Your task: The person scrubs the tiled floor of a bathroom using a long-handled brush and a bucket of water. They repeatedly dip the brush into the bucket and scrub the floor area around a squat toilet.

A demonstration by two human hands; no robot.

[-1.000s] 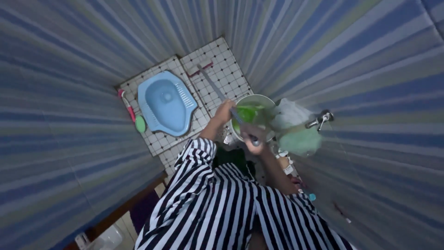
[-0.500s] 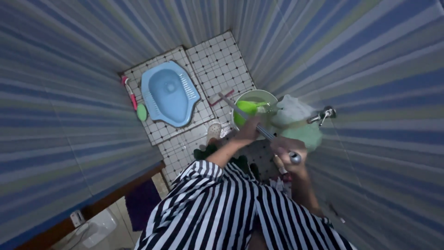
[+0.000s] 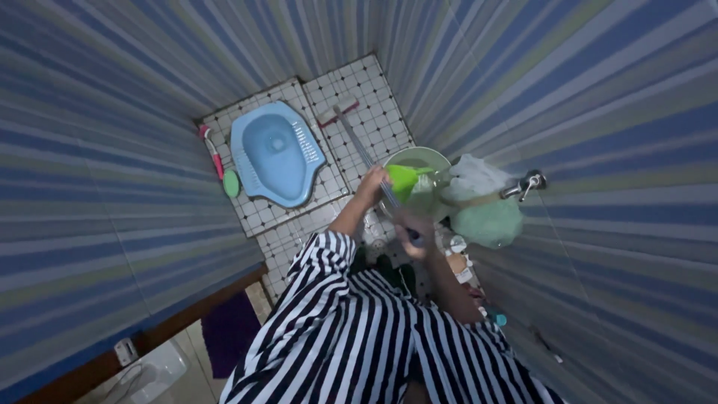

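Left hand (image 3: 372, 184), right hand (image 3: 413, 228) grip long-handled brush (image 3: 359, 146); head points away.

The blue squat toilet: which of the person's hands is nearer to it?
Left. The left hand grips the long brush handle just right of the blue squat toilet; the right hand grips the handle's end, farther away.

Squat toilet (image 3: 275, 153) left of bucket (image 3: 416, 158), brush (image 3: 217, 160) beside it (left side), tap (image 3: 526, 184) right
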